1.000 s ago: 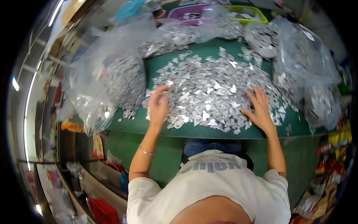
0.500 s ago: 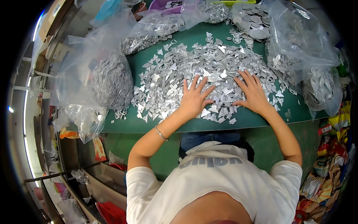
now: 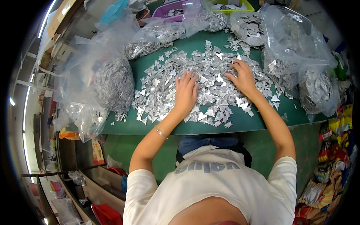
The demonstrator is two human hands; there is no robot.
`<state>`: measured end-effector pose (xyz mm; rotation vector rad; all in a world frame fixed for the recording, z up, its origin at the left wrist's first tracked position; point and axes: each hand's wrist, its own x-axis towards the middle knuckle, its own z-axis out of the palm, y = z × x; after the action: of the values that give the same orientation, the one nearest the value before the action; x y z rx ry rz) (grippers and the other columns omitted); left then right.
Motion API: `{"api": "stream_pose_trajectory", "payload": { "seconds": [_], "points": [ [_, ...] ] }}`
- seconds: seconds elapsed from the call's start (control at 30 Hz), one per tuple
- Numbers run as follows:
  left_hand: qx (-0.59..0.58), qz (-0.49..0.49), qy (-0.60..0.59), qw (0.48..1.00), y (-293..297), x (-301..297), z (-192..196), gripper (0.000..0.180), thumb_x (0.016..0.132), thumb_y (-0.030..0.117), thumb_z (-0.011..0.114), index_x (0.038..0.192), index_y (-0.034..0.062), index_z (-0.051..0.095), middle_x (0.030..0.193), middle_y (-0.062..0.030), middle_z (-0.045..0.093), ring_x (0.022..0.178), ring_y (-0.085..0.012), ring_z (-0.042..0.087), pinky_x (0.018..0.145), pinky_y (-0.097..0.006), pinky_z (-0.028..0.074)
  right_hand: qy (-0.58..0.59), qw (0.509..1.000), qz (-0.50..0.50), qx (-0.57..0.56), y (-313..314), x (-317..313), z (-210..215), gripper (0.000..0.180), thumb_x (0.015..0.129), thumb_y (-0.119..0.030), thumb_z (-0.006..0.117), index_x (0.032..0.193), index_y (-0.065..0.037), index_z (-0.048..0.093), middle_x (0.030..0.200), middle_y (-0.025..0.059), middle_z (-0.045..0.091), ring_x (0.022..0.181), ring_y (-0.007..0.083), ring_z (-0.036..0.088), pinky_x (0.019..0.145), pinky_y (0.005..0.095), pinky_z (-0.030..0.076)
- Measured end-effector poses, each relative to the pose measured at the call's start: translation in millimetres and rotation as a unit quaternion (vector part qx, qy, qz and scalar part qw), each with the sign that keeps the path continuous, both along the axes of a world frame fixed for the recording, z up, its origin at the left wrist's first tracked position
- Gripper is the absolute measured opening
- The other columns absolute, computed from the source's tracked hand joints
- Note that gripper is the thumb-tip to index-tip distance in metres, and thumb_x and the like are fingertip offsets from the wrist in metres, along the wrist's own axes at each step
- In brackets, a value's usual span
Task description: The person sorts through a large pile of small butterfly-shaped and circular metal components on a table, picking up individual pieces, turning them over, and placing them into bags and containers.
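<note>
A wide pile of small silver-grey metal pieces [image 3: 161, 97], flat and in irregular shapes, spreads over a green tabletop [image 3: 150, 129]. My left hand [image 3: 185, 93] lies on the left middle of this pile, palm down, its fingers stretched out and pointing away from me. Farther to the right, my right hand [image 3: 244, 79] touches the pile with bent fingers, and its thumb stands apart from them. I see nothing held in either hand; what lies under the fingers is hidden.
Clear plastic bags of metal pieces stand at the left [image 3: 114, 84] and right [image 3: 318, 88]. Behind the pile are a bag of round discs [image 3: 249, 30], a purple basket [image 3: 159, 12] and a yellow-green basket [image 3: 245, 5]. The table's front edge runs before my body.
My left hand has shifted slightly left and its fingers have drawn closer together. The right hand has moved up and left, its fingers now bent. Some pieces near it lie differently.
</note>
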<state>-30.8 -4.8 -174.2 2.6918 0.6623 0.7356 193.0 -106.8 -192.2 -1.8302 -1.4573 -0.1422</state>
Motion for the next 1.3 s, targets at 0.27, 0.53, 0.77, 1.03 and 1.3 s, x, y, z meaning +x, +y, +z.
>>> {"api": "stream_pose_trajectory", "payload": {
  "seconds": [0.27, 0.53, 0.77, 1.03, 1.3],
  "points": [
    [0.016, 0.061, 0.139, 0.988, 4, -57, -3, 0.075, 0.067, 0.042, 0.07, 0.129, 0.014, 0.039, 0.137, -0.017, 0.026, 0.129, -0.0372, 0.019, 0.098, -0.063, 0.016, -0.147, 0.94, 0.289, -0.106, -44, -71, 13, 0.057, 0.066, -0.033, 0.071, 0.116, -0.015, 0.052, 0.124, 0.009, 0.045, 0.122, 0.0307, 0.035, 0.1, 0.0465, 0.027],
    [0.009, 0.085, 0.138, 0.987, 7, -53, -9, 0.07, 0.072, 0.042, 0.066, 0.132, 0.0188, 0.037, 0.137, -0.016, 0.029, 0.128, -0.0378, 0.021, 0.1, -0.06, 0.015, -0.172, 0.963, 0.202, -0.046, -21, -48, 9, 0.039, 0.071, -0.031, 0.065, 0.102, -0.008, 0.057, 0.117, 0.0073, 0.048, 0.111, 0.0285, 0.042, 0.095, 0.0447, 0.03],
    [0.033, 0.093, 0.123, 0.987, 5, -56, -15, 0.07, 0.073, 0.043, 0.064, 0.133, 0.0193, 0.036, 0.137, -0.0159, 0.028, 0.127, -0.0379, 0.022, 0.1, -0.06, 0.015, -0.036, 0.997, 0.07, -0.004, 2, -55, 20, 0.031, 0.068, -0.014, 0.068, 0.095, -0.005, 0.058, 0.107, 0.0095, 0.051, 0.104, 0.0276, 0.044, 0.088, 0.0414, 0.033],
    [-0.024, 0.072, 0.09, 0.993, 7, -55, -9, 0.067, 0.072, 0.037, 0.067, 0.13, 0.0156, 0.04, 0.135, -0.0163, 0.029, 0.126, -0.0402, 0.022, 0.1, -0.061, 0.012, -0.131, 0.975, 0.161, -0.081, 41, -77, 8, 0.014, 0.069, -0.009, 0.066, 0.081, -0.004, 0.062, 0.085, 0.0064, 0.056, 0.095, 0.0229, 0.048, 0.087, 0.0411, 0.032],
    [-0.836, -0.088, -0.369, 0.396, -8, -12, 14, 0.02, 0.088, 0.021, 0.048, 0.096, 0.0042, 0.056, 0.095, -0.0088, 0.056, 0.084, -0.0197, 0.055, 0.072, -0.03, 0.045, 0.003, 0.978, 0.204, 0.032, 41, -90, 65, 0.008, 0.073, -0.008, 0.063, 0.076, -0.001, 0.062, 0.076, 0.0081, 0.058, 0.076, 0.0259, 0.054, 0.074, 0.0346, 0.038]
  ]
}}
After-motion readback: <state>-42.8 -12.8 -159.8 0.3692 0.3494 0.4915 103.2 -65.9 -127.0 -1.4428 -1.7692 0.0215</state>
